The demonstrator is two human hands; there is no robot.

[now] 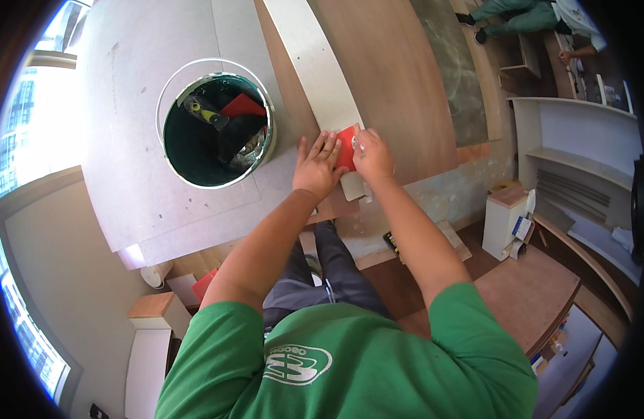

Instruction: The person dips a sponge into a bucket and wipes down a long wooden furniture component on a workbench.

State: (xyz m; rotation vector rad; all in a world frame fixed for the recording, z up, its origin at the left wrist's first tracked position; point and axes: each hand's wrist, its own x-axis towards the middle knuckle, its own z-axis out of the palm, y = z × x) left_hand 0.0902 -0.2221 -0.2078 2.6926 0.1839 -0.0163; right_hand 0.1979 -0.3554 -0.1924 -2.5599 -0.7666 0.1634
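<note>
The red scraper [347, 146] lies on the long pale strip [322, 66], pinched by the right hand [373, 155], with the left hand [318, 166] flat just beside it

A bucket [216, 130] stands on a flat board [137, 140] at the left of the tabletop [398, 91], with tools [217, 115] inside it. To its right a long strip [318, 66] lies on the tabletop, running from far to near. At the strip's near end both hands rest side by side, the left hand [317, 167] just left of the right hand [373, 157], with a scraper [346, 146] between them on the strip.
</note>
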